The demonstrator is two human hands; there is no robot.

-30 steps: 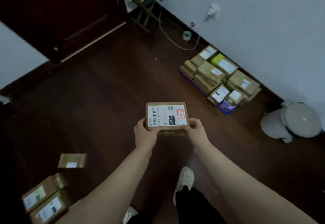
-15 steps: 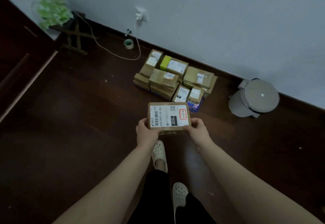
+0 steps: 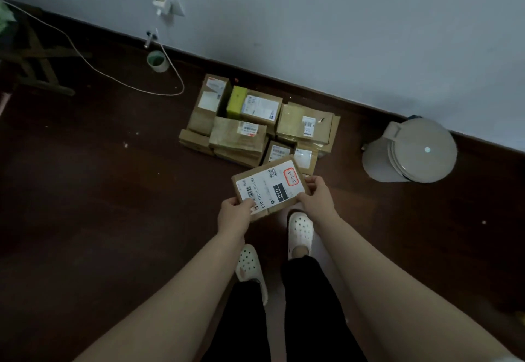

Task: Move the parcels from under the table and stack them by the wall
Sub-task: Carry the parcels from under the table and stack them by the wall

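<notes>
Grip's solid: my left hand (image 3: 234, 215) and right hand (image 3: 318, 195) each clutch an end of a small brown white-labelled cardboard parcel (image 3: 268, 187), tilted, just short of the brown cardboard box pile (image 3: 238, 137) by the wall (image 3: 341, 35).

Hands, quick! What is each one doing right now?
Left hand: holding the parcel.
Right hand: holding the parcel too.

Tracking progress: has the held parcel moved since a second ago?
Yes: toward the wall. The held parcel now overlaps the near edge of the stack; earlier, floor lay between them.
</notes>
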